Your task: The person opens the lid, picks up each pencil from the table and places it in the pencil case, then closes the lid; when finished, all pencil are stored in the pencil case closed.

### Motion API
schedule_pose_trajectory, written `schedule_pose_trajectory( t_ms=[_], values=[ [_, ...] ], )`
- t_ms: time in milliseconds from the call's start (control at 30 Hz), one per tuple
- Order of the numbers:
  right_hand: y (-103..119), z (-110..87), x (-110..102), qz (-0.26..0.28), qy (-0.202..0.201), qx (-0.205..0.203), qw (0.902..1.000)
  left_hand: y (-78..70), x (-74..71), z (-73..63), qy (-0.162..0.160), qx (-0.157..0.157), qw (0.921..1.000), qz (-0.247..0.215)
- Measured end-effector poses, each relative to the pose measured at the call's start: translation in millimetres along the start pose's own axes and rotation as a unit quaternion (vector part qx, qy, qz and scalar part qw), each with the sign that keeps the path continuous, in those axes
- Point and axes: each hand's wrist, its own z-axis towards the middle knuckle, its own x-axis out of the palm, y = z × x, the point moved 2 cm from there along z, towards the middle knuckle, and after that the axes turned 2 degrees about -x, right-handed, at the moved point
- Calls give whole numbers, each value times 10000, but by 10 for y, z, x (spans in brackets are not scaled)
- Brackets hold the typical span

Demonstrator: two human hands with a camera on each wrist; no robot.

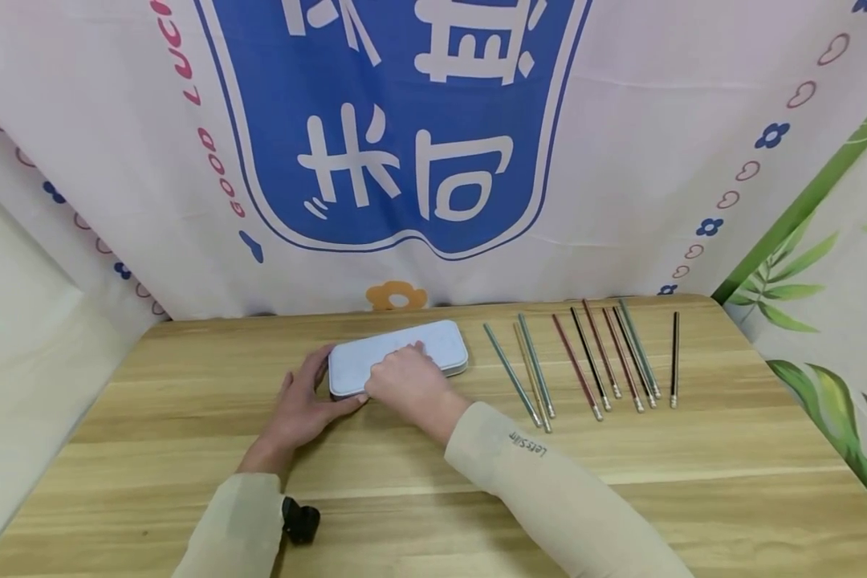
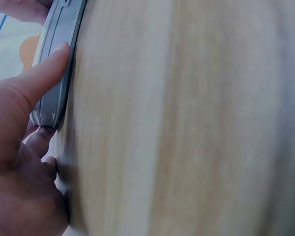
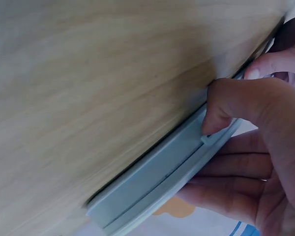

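A pale blue-white pencil case (image 1: 361, 357) with rounded corners lies closed on the wooden table, angled slightly. My left hand (image 1: 306, 409) holds its left end, the thumb against the front side and the fingers around the end. In the left wrist view that thumb presses on the grey side wall (image 2: 50, 101). My right hand (image 1: 413, 387) lies over the front middle of the case. Its bent thumb sits at a small tab (image 3: 206, 139) on the seam, seen in the right wrist view, while the other fingers reach over the lid.
Right of the case, several pencils lie loosely in a row: teal ones (image 1: 511, 373), red ones (image 1: 576, 365), black ones (image 1: 675, 357) and a tan one (image 1: 531, 376). A printed cloth (image 1: 621, 201) hangs behind the table (image 1: 405, 498).
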Motion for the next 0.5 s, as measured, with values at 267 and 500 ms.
schedule_pose_trajectory(
  t_ms=[267,500],
  values=[
    [-109,-140,32,274,-401,497,9976,35,5,18,-24,-34,10000,21],
    [-533,-474,245,2125,-554,1291,9670,39,-7,31,35,-167,9999,26]
  ],
)
